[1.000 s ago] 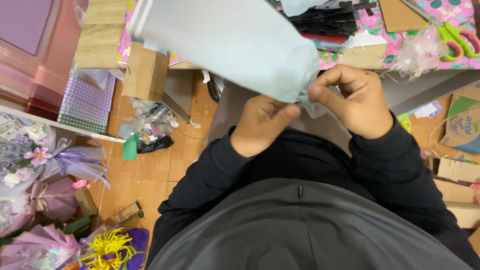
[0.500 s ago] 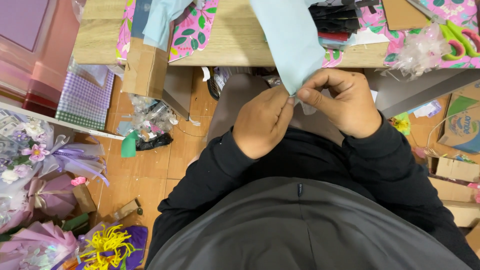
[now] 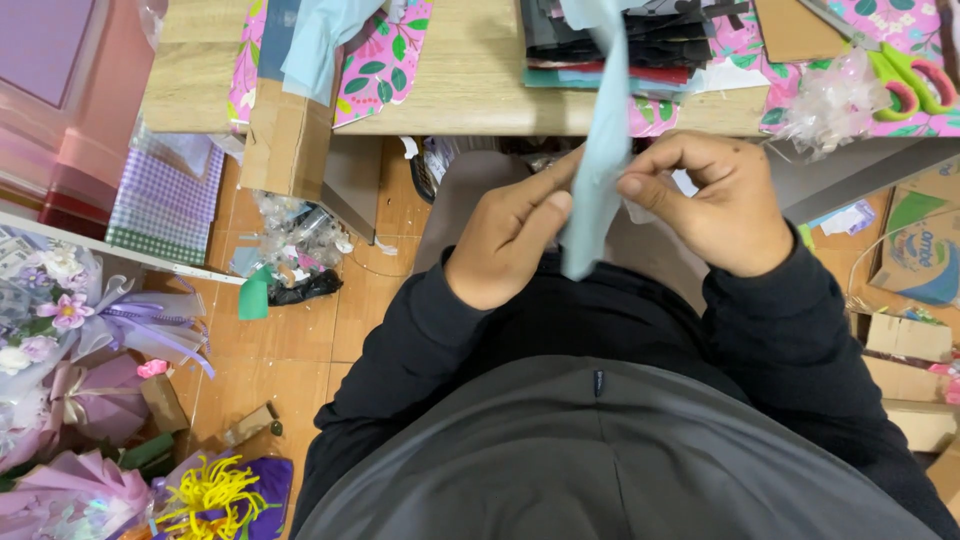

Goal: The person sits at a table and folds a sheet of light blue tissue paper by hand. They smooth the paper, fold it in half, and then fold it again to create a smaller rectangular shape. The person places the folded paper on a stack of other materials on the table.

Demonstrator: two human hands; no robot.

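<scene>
Right now your left hand (image 3: 510,235) and right hand (image 3: 705,205) pinch a pale blue paper strip (image 3: 600,150) between their fingers (image 3: 548,212), with the table (image 3: 480,80) just beyond.

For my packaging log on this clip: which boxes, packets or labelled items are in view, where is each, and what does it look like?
Cardboard box: floor at far right, brown with a blue and green printed panel.
Plain cardboard box: hangs off the desk edge at left, brown, unprinted.
Flattened cardboard: floor at right, brown.
Checked packet: under the desk at left, purple and white, flat.
No screens or signs.
</scene>
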